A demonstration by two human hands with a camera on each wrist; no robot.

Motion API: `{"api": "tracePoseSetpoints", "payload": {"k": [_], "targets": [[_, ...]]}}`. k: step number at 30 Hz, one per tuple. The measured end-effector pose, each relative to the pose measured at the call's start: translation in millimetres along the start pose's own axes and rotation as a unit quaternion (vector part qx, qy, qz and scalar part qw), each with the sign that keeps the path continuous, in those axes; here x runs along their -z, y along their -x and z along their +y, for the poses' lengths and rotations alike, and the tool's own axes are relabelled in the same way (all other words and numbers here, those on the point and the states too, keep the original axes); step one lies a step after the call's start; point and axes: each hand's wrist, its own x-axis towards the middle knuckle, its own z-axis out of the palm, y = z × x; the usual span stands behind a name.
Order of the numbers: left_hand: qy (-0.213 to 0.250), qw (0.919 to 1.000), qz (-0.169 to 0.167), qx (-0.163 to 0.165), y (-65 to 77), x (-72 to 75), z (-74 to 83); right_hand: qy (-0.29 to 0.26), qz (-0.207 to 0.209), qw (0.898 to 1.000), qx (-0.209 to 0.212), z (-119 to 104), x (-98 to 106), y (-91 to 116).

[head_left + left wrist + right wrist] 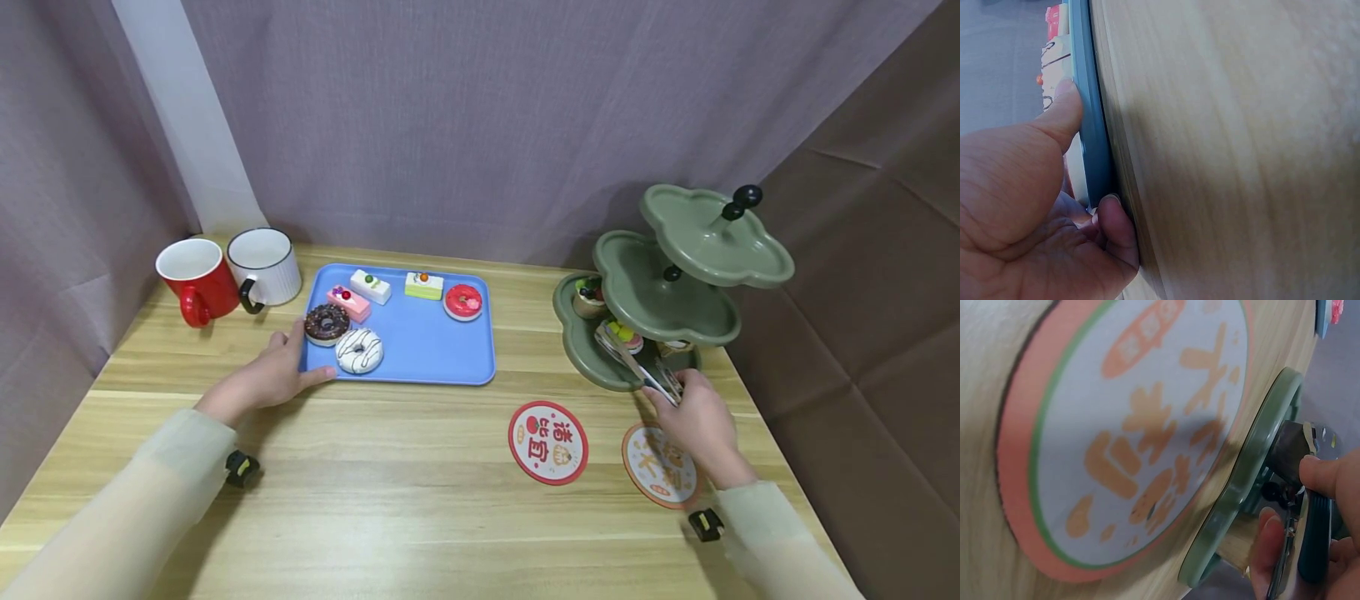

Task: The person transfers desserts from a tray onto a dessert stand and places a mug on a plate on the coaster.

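Note:
My left hand [270, 377] holds the front left corner of a blue tray [435, 354]. In the left wrist view the thumb lies against the tray's rim [1092, 125], with other fingers curled by the corner. On the tray sit a chocolate donut [327, 324], a white donut [359, 351], a pink-red donut [462, 302] and several small cake slices. My right hand [701, 421] grips a pair of tongs [662, 388], dark-handled in the right wrist view. The tongs' tips are around a yellow-topped tart [624, 335] on the bottom tier of a green three-tier stand [581, 354].
Behind the left hand stand a red mug [197, 279] and a white mug [266, 267]. Two round coasters lie at front right: a red-rimmed coaster [548, 442] and an orange-rimmed coaster [660, 465] under the right hand. The stand's upper tiers [716, 242] overhang the tongs. A cupcake [589, 298] sits on the bottom tier.

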Motion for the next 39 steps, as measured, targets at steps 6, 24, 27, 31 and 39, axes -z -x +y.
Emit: {"api": "tracePoseSetpoints", "payload": {"k": [6,24,27,31,39], "targets": [[-0.003,1.0000,0.002,-0.001,-0.4,0.1,0.7,0.001,-0.002,1.000,0.001,0.7,0.3,0.8],[-0.004,1.0000,0.003,-0.001,0.6,0.5,1.7,0.007,-0.018,1.000,-0.006,2.6,-3.3,0.7],[-0.004,1.0000,0.002,-0.001,1.0,0.6,2.4,0.005,-0.018,1.000,-0.004,3.3,-3.1,1.2],[-0.003,1.0000,0.001,-0.001,1.9,1.6,3.9,0.003,-0.015,1.000,0.003,3.3,-2.8,2.6],[-0.005,1.0000,-0.004,0.002,2.1,1.2,3.8,-0.012,-0.016,1.000,-0.006,2.1,1.0,7.7]]}}
